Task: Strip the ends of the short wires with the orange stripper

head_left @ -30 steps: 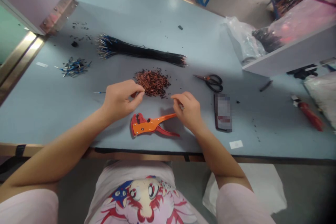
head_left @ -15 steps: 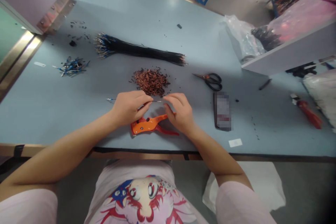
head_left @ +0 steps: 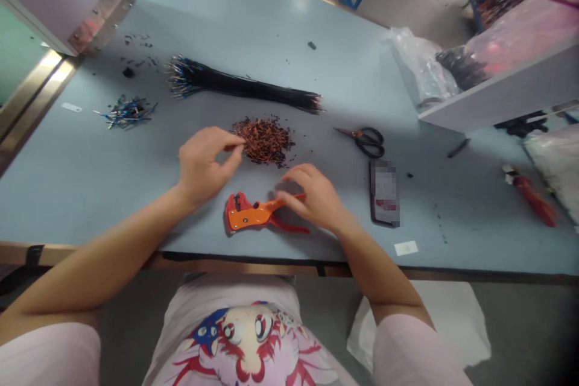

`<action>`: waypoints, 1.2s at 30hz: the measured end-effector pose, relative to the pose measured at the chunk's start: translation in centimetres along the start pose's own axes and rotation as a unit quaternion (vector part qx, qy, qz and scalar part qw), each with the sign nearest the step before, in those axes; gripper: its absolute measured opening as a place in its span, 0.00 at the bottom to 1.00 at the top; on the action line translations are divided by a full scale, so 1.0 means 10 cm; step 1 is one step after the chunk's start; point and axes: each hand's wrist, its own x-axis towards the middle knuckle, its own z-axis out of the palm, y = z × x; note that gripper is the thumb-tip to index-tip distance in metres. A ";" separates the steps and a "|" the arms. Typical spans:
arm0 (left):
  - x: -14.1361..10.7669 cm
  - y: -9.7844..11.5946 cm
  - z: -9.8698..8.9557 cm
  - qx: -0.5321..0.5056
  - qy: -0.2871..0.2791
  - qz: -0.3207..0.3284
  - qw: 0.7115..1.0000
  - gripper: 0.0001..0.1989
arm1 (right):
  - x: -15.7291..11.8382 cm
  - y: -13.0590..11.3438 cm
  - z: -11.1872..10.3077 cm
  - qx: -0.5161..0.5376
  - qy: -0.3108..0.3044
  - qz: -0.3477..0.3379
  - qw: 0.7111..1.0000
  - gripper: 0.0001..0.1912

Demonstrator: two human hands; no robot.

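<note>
My left hand (head_left: 205, 163) is at the left edge of a pile of short copper-and-black wire offcuts (head_left: 265, 140), its thumb and forefinger pinched together. What lies between those fingertips is too small to make out. My right hand (head_left: 314, 198) hovers over the upper handle of an orange and red wire stripper (head_left: 253, 215), fingers curved and apart; whether it touches the handle I cannot tell. The stripper lies flat, jaws to the left. Behind the pile lies a long bundle of black wires (head_left: 253, 88) with blue-and-metal terminals at its left end.
Loose blue terminal pieces (head_left: 129, 113) lie at the left. To the right are black-handled scissors (head_left: 368, 140), a phone (head_left: 384, 193), a white label (head_left: 406, 248) and a red-handled tool (head_left: 534, 199). A shelf panel (head_left: 497, 81) stands at the right, with plastic bags (head_left: 423, 69) behind it.
My left hand has moved left and away from me to the offcut pile. The wire it held before no longer shows clearly. My right hand has come slightly nearer the stripper handle.
</note>
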 end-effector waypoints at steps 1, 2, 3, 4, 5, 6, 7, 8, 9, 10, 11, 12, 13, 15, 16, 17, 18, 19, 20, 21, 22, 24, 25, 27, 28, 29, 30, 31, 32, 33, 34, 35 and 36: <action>0.03 -0.03 -0.01 -0.006 0.029 -0.026 0.999 0.04 | -0.01 -0.02 -0.02 0.001 -0.056 -0.011 0.998 0.18; 0.06 -0.06 -0.03 -0.012 0.055 -0.050 0.997 0.03 | -0.02 -0.05 -0.04 -0.003 -0.102 -0.020 0.995 0.25; 0.08 -0.08 -0.03 -0.018 0.075 -0.070 0.995 0.03 | -0.04 -0.08 -0.04 -0.014 -0.134 -0.024 0.991 0.30; 0.09 -0.09 -0.04 -0.023 0.089 -0.087 0.992 0.03 | -0.05 -0.11 -0.03 -0.029 -0.153 -0.024 0.988 0.33; 0.10 -0.10 -0.04 -0.027 0.100 -0.101 0.990 0.02 | -0.06 -0.14 -0.02 -0.048 -0.162 -0.021 0.985 0.32; 0.10 -0.10 -0.03 -0.030 0.106 -0.111 0.988 0.02 | -0.07 -0.16 0.00 -0.065 -0.165 -0.017 0.984 0.30; 0.09 -0.10 -0.02 -0.034 0.107 -0.116 0.987 0.02 | -0.07 -0.18 0.02 -0.078 -0.166 -0.013 0.983 0.26; 0.09 -0.09 -0.02 -0.038 0.107 -0.119 0.986 0.02 | -0.06 -0.20 0.03 -0.085 -0.165 -0.012 0.983 0.23; 0.08 -0.08 -0.01 -0.043 0.104 -0.121 0.986 0.03 | -0.06 -0.20 0.05 -0.084 -0.162 -0.010 0.983 0.20; 0.07 -0.08 0.00 -0.049 0.100 -0.125 0.986 0.03 | -0.05 -0.20 0.05 -0.074 -0.158 -0.006 0.985 0.18; 0.07 -0.07 0.00 -0.056 0.093 -0.130 0.985 0.04 | -0.04 -0.18 0.04 -0.055 -0.152 0.002 0.987 0.17; 0.06 -0.07 0.01 -0.063 0.088 -0.137 0.985 0.04 | -0.03 -0.17 0.03 -0.026 -0.143 0.016 0.989 0.17; 0.05 -0.06 0.01 -0.068 0.084 -0.142 0.984 0.05 | -0.02 -0.14 0.01 0.012 -0.129 0.034 0.991 0.17; 0.05 -0.06 0.01 -0.072 0.083 -0.146 0.983 0.06 | -0.01 -0.07 -0.04 0.108 -0.093 0.074 0.987 0.19; 0.04 -0.06 0.01 -0.071 0.085 -0.142 0.984 0.06 | -0.01 -0.04 -0.07 0.168 -0.075 0.088 0.979 0.20; 0.04 -0.06 0.01 -0.069 0.087 -0.136 0.984 0.06 | 0.00 0.00 -0.09 0.237 -0.063 0.096 0.965 0.20; 0.04 -0.06 0.01 -0.068 0.089 -0.130 0.985 0.06 | 0.00 0.04 -0.10 0.313 -0.060 0.101 0.943 0.20; 0.04 -0.05 0.01 -0.067 0.089 -0.125 0.986 0.05 | 0.01 0.06 -0.11 0.390 -0.064 0.104 0.913 0.20; 0.04 -0.04 0.01 -0.068 0.087 -0.122 0.986 0.05 | 0.01 0.09 -0.10 0.462 -0.073 0.110 0.877 0.20; 0.04 -0.03 0.01 -0.070 0.085 -0.120 0.987 0.05 | 0.01 0.10 -0.08 0.523 -0.084 0.120 0.839 0.20; 0.04 -0.02 0.00 -0.073 0.082 -0.120 0.987 0.05 | 0.01 0.11 -0.05 0.570 -0.093 0.132 0.805 0.20; 0.03 0.02 -0.01 -0.082 0.071 -0.117 0.987 0.04 | 0.01 0.10 0.01 0.630 -0.109 0.164 0.751 0.19; 0.02 0.04 -0.01 -0.087 0.061 -0.113 0.988 0.04 | 0.01 0.09 0.04 0.650 -0.117 0.182 0.729 0.18; 0.01 0.08 -0.02 -0.097 0.034 -0.099 0.990 0.03 | 0.01 0.04 0.08 0.678 -0.127 0.211 0.692 0.18; 0.00 0.10 -0.02 -0.100 0.021 -0.090 0.991 0.03 | 0.00 0.01 0.08 0.688 -0.131 0.221 0.679 0.18; -0.01 0.12 -0.02 -0.103 0.010 -0.081 0.991 0.03 | 0.00 -0.01 0.08 0.695 -0.133 0.226 0.669 0.19; -0.01 0.13 -0.02 -0.104 0.002 -0.073 0.992 0.03 | -0.01 -0.04 0.07 0.700 -0.134 0.227 0.664 0.19; -0.02 0.15 -0.02 -0.104 -0.003 -0.067 0.992 0.03 | -0.01 -0.06 0.06 0.703 -0.135 0.225 0.661 0.19; -0.03 0.16 -0.02 -0.105 -0.005 -0.062 0.993 0.03 | -0.02 -0.09 0.04 0.705 -0.137 0.224 0.659 0.19; -0.03 0.16 -0.01 -0.106 -0.006 -0.059 0.993 0.03 | -0.03 -0.10 0.02 0.707 -0.139 0.223 0.656 0.19; -0.04 0.17 -0.01 -0.107 -0.008 -0.058 0.993 0.03 | -0.03 -0.12 0.00 0.709 -0.141 0.222 0.654 0.20; -0.04 0.17 0.00 -0.107 -0.011 -0.057 0.993 0.03 | -0.04 -0.13 -0.01 0.711 -0.142 0.221 0.652 0.20; -0.04 0.17 0.00 -0.108 -0.013 -0.056 0.992 0.03 | -0.04 -0.14 -0.02 0.713 -0.144 0.219 0.651 0.20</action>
